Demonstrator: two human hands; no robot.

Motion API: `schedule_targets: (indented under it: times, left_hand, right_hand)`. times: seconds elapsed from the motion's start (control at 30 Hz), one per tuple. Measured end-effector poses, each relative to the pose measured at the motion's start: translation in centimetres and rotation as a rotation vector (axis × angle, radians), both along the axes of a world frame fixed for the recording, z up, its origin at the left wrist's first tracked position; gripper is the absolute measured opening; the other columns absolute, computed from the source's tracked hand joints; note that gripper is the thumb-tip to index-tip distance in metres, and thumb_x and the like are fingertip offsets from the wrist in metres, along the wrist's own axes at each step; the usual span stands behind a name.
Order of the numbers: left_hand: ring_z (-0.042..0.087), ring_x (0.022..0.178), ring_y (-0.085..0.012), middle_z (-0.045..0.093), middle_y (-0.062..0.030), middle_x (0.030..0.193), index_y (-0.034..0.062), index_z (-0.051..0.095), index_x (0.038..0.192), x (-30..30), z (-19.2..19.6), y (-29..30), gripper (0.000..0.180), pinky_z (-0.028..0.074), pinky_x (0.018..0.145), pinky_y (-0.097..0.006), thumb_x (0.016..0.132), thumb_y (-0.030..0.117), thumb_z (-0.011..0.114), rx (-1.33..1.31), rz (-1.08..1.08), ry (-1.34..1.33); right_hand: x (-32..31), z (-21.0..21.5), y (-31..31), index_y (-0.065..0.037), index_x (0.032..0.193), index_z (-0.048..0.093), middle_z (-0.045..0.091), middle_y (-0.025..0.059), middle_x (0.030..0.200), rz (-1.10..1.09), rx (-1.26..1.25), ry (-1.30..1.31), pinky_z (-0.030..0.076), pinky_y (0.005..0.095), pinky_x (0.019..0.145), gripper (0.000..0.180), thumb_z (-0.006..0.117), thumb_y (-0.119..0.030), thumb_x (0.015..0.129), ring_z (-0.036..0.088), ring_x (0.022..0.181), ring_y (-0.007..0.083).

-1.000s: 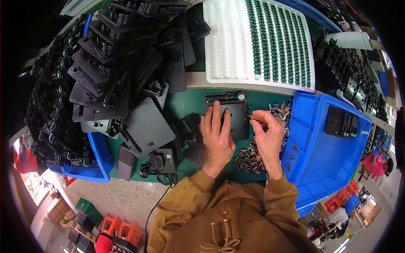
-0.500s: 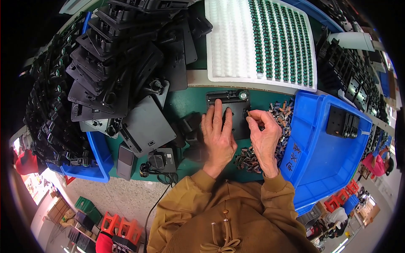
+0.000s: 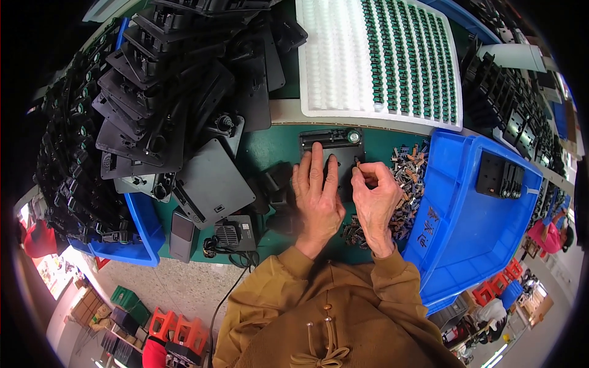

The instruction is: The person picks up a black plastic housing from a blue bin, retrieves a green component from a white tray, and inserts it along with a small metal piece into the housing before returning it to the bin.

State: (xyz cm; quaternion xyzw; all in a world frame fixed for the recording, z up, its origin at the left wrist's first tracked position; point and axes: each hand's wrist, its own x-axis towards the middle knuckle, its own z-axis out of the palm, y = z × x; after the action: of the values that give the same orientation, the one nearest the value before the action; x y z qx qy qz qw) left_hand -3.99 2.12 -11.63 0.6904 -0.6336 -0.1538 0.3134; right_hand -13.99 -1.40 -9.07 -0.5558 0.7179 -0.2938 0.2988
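A black plastic panel (image 3: 347, 157) lies on the green work surface in front of me, with a round silver-and-green piece (image 3: 353, 137) at its upper right corner. My left hand (image 3: 319, 205) rests flat on this panel, fingers stretched out and covering much of its left part. At the panel's right edge my right hand (image 3: 377, 199) pinches a small part (image 3: 358, 163) between thumb and forefinger; its exact kind is too small to make out. Just right of that hand spreads a heap of small brown, black and metallic parts (image 3: 412, 175).
A blue bin (image 3: 457, 227) with black pieces stands at the right. Beyond the panel lies a white foam tray (image 3: 334, 61) with rows of green parts. Stacked black panels (image 3: 147, 92) rise at the left, near a grey plate (image 3: 215, 184) and a power adapter (image 3: 232, 236) with its cable.
My right hand has shifted slightly left, bringing its pinched fingers to the panel's right edge. My left hand stays in place on the panel.
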Motion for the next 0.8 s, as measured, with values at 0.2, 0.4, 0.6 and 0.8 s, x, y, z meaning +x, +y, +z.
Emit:
schedule_targets:
  times: [0.2,0.4,0.6,0.8]
  left_hand:
    - [0.043,0.130,-0.0444,0.041,-0.0254,0.149,-0.0050,0.063,0.121,0.0,-0.1,0.0,0.048,0.032,0.108,-0.055,0.073,-0.007,0.055,0.000,-0.004,0.004]
    - [0.043,0.129,-0.0442,0.041,-0.0249,0.149,-0.0053,0.063,0.120,0.0,0.0,-0.1,0.048,0.033,0.108,-0.055,0.073,-0.007,0.056,-0.009,0.000,0.009]
    - [0.044,0.129,-0.0441,0.043,-0.0250,0.148,-0.0057,0.063,0.119,-0.1,0.1,-0.1,0.047,0.033,0.108,-0.054,0.073,-0.008,0.055,0.000,0.005,0.003]
    - [0.045,0.128,-0.0440,0.045,-0.0249,0.146,-0.0054,0.064,0.118,0.1,0.1,0.0,0.046,0.033,0.108,-0.054,0.073,-0.008,0.055,-0.020,0.015,0.033]
  right_hand:
    - [0.0,-0.1,-0.2,-0.002,0.083,0.064,0.066,0.0113,0.074,-0.027,0.039,0.004,0.052,0.0354,0.060,0.009,0.072,-0.004,0.079,0.066,0.063,0.0256]
    - [0.0,0.4,-0.5,-0.003,0.082,0.064,0.068,0.0117,0.072,-0.004,0.077,0.035,0.052,0.0367,0.057,0.009,0.072,-0.007,0.079,0.067,0.061,0.0275]
    - [0.4,1.2,-1.4,-0.005,0.076,0.068,0.069,0.0105,0.065,-0.072,0.148,0.112,0.052,0.0390,0.058,0.011,0.073,-0.014,0.076,0.068,0.060,0.0309]
    - [0.2,1.6,-1.9,-0.005,0.074,0.068,0.068,0.0102,0.064,-0.019,0.204,0.150,0.052,0.0391,0.059,0.011,0.073,-0.014,0.076,0.068,0.060,0.0313]
